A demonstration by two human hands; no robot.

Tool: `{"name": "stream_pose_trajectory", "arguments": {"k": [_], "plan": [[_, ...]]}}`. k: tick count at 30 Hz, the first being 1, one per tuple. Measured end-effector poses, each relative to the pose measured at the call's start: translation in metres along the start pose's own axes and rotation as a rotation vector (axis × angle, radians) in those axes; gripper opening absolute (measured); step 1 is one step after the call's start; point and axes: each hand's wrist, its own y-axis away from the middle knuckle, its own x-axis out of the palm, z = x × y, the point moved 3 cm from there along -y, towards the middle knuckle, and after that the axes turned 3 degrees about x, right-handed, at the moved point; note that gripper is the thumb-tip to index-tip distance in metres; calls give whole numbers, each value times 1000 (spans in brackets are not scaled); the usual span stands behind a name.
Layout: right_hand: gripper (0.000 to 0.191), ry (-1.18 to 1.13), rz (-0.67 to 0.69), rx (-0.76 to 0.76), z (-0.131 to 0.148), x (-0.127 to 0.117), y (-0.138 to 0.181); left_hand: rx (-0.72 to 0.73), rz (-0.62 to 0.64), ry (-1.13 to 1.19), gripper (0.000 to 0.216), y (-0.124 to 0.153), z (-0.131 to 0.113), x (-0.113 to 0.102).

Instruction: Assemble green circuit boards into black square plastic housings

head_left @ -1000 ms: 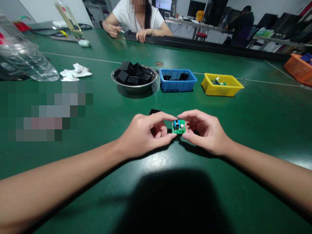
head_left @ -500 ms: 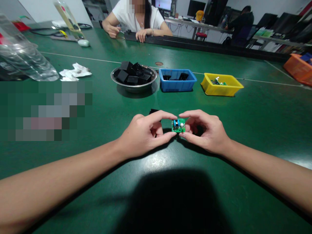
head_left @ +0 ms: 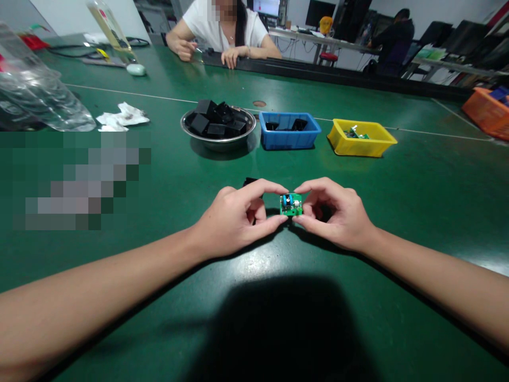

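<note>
Between my two hands is a small green circuit board (head_left: 291, 205) with blue and silver parts on its face. My left hand (head_left: 248, 215) grips its left side, index finger at the top edge and thumb at the bottom. On the other side my right hand (head_left: 334, 212) pinches the board's right edges the same way. A black piece (head_left: 249, 181) shows just behind my left hand, mostly hidden by it; its kind cannot be made out.
Beyond my hands stand a metal bowl (head_left: 218, 141) of black boxes, a blue bin (head_left: 291, 139) with black parts and a yellow bin (head_left: 362, 147) with circuit boards. Crumpled tissue (head_left: 124, 116) and a plastic bottle (head_left: 43, 90) lie left. A person (head_left: 226, 32) sits across the green table.
My right index finger has shifted very slightly along the board's top edge. The board and my left hand stay in nearly the same place.
</note>
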Motion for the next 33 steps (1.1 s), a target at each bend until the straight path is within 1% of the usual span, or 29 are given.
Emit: {"name": "stream_pose_trajectory", "arguments": {"k": [11, 22, 33], "plan": [[33, 5, -10, 12, 0, -1, 0, -47, 8, 37, 33, 0, -1, 0], [36, -29, 28, 20, 0, 0, -1, -48, 18, 23, 29, 0, -2, 0], [33, -2, 27, 22, 0, -1, -1, -32, 27, 13, 28, 0, -2, 0]]}}
